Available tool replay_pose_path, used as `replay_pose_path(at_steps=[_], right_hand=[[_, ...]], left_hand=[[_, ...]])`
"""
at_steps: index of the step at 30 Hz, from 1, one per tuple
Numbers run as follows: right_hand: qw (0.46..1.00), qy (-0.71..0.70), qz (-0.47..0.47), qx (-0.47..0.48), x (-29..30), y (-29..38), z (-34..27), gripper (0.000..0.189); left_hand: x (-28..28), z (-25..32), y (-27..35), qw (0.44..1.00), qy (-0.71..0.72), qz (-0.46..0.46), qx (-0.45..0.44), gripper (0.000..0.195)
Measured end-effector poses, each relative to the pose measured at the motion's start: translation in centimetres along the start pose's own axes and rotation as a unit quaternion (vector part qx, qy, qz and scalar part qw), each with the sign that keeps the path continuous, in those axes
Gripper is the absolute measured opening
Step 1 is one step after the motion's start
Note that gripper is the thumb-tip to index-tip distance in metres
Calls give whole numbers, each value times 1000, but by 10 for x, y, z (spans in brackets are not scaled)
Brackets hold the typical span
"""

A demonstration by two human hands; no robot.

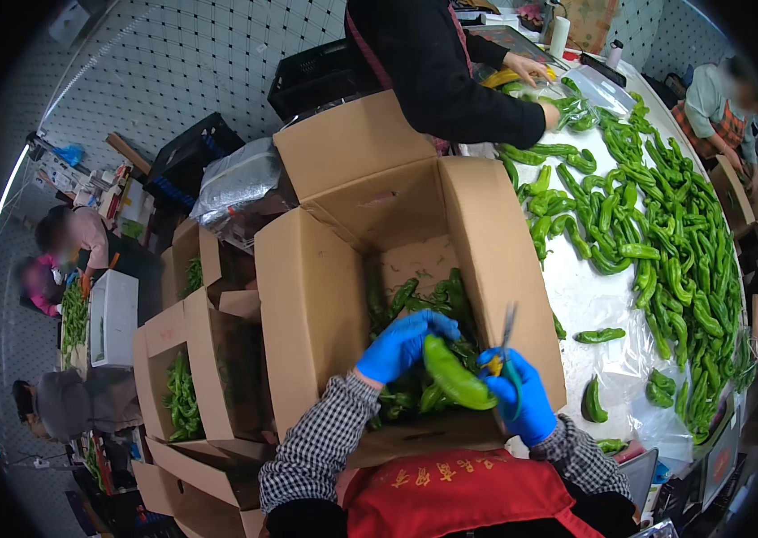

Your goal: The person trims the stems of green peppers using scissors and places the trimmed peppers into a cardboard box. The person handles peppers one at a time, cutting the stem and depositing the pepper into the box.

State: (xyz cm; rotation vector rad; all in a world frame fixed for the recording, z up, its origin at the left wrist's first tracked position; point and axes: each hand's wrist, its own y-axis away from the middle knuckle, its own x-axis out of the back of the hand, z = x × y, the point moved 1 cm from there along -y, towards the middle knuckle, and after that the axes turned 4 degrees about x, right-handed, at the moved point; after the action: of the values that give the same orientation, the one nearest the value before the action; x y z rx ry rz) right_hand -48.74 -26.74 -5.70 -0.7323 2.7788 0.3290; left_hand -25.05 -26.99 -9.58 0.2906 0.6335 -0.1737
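Observation:
My left hand, in a blue glove, is cupped over the open cardboard box before me. A large green pepper slants between my hands, its upper end against my left fingers and its lower end by my right fingers. Which hand bears it, I cannot tell. In my right hand, also gloved in blue, is a pair of scissors with teal handles, blades pointing up. Darker green peppers lie in the box below, partly hidden by my hands.
To the right, a white table bears a large heap of green peppers and clear plastic bags. A person in black sleeves handles a bag at its far end. More cardboard boxes with peppers stand left. Other people work farther off.

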Motion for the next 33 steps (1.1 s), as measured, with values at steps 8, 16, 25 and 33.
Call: replay_pose_path(at_steps=[8, 16, 25, 33], right_hand=[[908, 138, 328, 222, 152, -46, -45, 37], [928, -16, 290, 233, 172, -38, 9, 39], [934, -200, 281, 90, 119, -38, -11, 38], [937, -213, 262, 86, 111, -29, -25, 37]], left_hand=[[137, -128, -126, 873, -410, 248, 92, 23], [216, -284, -214, 756, -562, 331, 56, 59], [155, -201, -178, 867, -363, 338, 48, 39], [248, -122, -118, 743, -518, 405, 127, 32]])
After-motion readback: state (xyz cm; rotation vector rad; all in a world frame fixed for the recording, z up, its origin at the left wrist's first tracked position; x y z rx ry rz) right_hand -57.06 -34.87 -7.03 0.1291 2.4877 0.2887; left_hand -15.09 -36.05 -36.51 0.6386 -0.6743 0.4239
